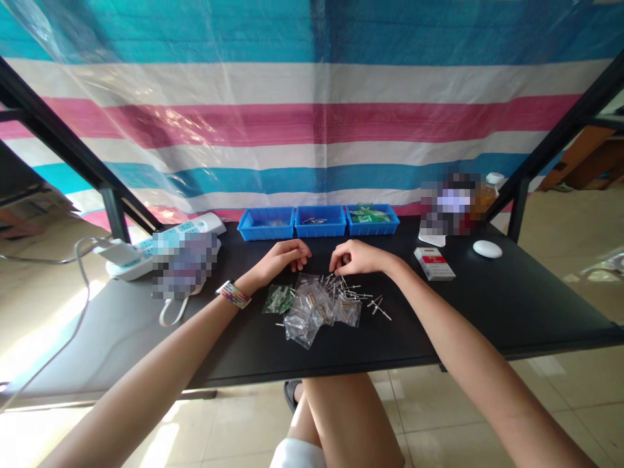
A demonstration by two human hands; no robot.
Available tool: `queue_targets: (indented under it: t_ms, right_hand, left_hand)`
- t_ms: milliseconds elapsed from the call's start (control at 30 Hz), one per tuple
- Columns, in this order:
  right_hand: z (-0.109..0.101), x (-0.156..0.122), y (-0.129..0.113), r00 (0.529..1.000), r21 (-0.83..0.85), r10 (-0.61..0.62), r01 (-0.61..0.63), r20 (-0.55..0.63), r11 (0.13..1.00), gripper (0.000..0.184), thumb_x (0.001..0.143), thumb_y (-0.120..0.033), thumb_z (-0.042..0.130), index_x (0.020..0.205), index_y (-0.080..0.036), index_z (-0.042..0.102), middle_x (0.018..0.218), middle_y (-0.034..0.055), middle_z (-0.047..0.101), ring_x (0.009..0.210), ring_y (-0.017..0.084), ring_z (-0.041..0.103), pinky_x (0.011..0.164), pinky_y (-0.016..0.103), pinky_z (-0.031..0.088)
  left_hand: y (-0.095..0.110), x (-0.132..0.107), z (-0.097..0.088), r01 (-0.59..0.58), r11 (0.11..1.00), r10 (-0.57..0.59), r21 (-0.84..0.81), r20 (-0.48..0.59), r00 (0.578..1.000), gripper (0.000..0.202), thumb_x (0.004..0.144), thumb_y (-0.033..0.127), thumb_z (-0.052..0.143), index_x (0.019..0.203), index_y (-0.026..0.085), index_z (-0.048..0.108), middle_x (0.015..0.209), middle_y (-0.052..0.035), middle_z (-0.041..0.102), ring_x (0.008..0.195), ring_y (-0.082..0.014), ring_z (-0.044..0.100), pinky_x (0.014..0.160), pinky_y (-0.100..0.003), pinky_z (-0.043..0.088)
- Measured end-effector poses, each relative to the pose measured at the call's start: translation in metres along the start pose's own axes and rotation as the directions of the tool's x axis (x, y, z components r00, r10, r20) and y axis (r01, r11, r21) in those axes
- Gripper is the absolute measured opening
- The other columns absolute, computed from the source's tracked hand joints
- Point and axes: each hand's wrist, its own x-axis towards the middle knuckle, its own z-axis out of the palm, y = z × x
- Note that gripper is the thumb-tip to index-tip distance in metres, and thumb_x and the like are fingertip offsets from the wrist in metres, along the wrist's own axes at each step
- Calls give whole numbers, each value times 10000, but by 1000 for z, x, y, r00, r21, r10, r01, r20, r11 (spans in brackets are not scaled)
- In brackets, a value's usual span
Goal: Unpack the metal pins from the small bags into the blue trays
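Note:
My left hand, with a woven band on its wrist, is held over the black table with its fingers curled; anything inside them is hidden. Opposite it, my right hand is closed with its fingertips down at the far edge of a pile of silver pop rivets. What it pinches is too small to make out. Nearer to me lie several small clear plastic bags, some with brass-coloured pieces inside. A bag of green and white pieces rests to their left, below my left hand. A few loose rivets lie on the right.
Three blue bins stand in a row behind my hands: the left bin, the middle bin with rivets, the right bin with green packets. A power strip is at left; a cigarette box and white oval object at right.

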Motion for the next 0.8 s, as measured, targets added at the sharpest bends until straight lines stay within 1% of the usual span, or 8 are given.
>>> queue_targets:
  t_ms: [233, 400, 533, 800]
  right_hand:
    - [-5, -2, 4, 999, -15, 32, -32, 0, 999, 162, 691, -128, 755, 831, -172, 823, 796, 18, 747, 639, 118, 558, 615, 240, 418]
    - [-6, -4, 7, 999, 9, 26, -26, 33, 1000, 131, 689, -136, 750, 808, -164, 800, 811, 21, 744, 642, 118, 569, 608, 237, 424]
    - [-5, -4, 8, 999, 3, 19, -19, 34, 1000, 107, 695, -156, 756, 791, -166, 802, 792, 20, 737, 646, 123, 574, 610, 242, 423]
    - [-5, -3, 6, 998, 20, 50, -51, 31, 999, 103, 670, -135, 731, 757, -164, 778, 765, 9, 727, 631, 117, 559, 611, 243, 416]
  left_hand:
    - [-3, 2, -1, 8, 1000, -8, 16, 7, 1000, 340, 863, 478, 688, 905, 140, 701, 754, -36, 660, 658, -145, 609, 570, -239, 444]
    - [0, 1, 2, 8, 1000, -8, 16, -5, 1000, 343, 873, 481, 685, 893, 139, 707, 747, -37, 660, 651, -140, 604, 567, -239, 433]
    - [1, 1, 2, 17, 1000, -17, 25, 6, 1000, 348, 864, 489, 691, 887, 142, 706, 759, -40, 664, 660, -145, 609, 574, -245, 439]
    - [-8, 6, -4, 15, 999, -16, 43, 28, 999, 364, 861, 507, 687, 900, 145, 712, 763, -43, 672, 665, -146, 606, 575, -243, 442]
